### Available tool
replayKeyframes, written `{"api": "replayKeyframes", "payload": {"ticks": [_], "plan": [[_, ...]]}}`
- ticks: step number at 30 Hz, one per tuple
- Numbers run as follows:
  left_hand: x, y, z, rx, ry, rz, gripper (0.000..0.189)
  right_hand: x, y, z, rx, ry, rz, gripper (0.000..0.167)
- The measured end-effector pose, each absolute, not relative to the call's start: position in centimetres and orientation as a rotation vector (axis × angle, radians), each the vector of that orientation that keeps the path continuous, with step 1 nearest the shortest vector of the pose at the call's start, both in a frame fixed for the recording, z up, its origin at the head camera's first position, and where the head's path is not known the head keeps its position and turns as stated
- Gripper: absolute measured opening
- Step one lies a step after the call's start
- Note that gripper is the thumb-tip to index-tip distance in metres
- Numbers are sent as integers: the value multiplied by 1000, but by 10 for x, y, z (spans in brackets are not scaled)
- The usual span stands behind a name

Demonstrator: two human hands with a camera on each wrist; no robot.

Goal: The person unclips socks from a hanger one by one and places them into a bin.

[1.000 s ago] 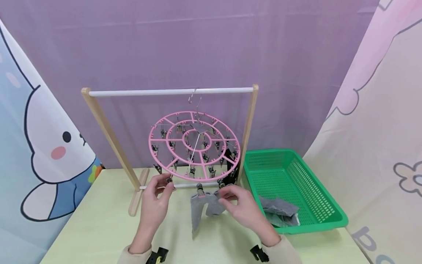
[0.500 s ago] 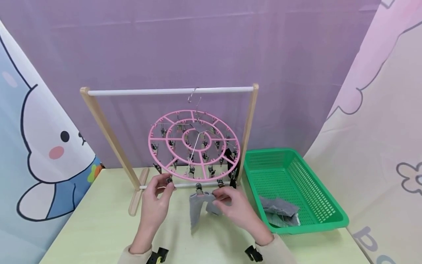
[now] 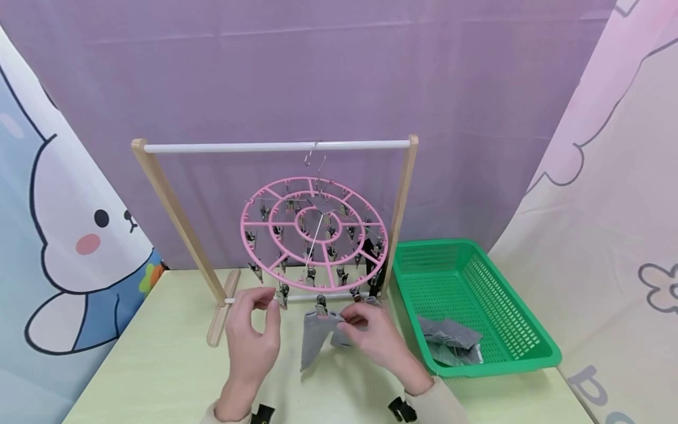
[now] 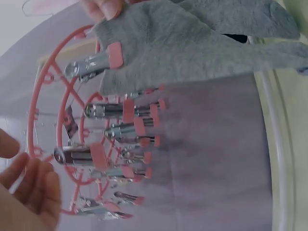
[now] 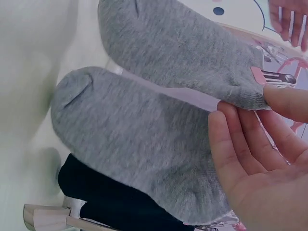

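My right hand (image 3: 376,333) pinches the cuff edge of a grey sock (image 3: 313,341) between thumb and fingers. A metal clip with pink tips (image 4: 98,62) bites the same cuff, as the left wrist view shows. The sock dangles below the front rim of the pink round clip hanger (image 3: 312,288). A second grey sock (image 5: 134,134) hangs beside it, partly behind my right hand in the head view. My left hand (image 3: 253,341) is raised at the hanger's front left, its fingers apart from a bare clip (image 4: 79,156) and holding nothing.
The hanger hooks on the white bar (image 3: 228,148) of a wooden stand (image 3: 177,218). Black socks (image 5: 115,192) hang at its right side. A green basket (image 3: 529,318) with grey cloth items (image 3: 450,335) stands right. Several bare clips hang around the rings.
My left hand has let go of the front-left clip, its fingers now spread slightly below it. My right hand has shifted left along the grey sock's cuff.
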State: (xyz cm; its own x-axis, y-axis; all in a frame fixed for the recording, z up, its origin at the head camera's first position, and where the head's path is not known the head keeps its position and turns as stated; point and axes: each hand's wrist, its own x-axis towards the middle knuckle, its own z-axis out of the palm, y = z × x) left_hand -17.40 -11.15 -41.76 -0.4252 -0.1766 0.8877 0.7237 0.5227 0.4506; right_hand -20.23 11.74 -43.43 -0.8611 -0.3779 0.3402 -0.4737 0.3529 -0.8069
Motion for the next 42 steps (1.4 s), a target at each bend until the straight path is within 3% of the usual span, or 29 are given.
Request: {"api": "replayKeyframes", "payload": {"ticks": [6, 17, 28, 42], "plan": [[-174, -94, -425, -650, -1774, -1016, 20, -200, 119, -433, 767, -2490, 1593, 6], [-179, -83, -429, -676, -2090, -1233, 35, -197, 120, -430, 773, -2519, 1647, 8], [-185, -86, -429, -489, -2205, -1756, 25, -191, 119, -431, 783, -2516, 1738, 10], [-185, -88, -430, -511, -2173, -1764, 8, -188, 115, -429, 770, -2497, 1754, 10]]}}
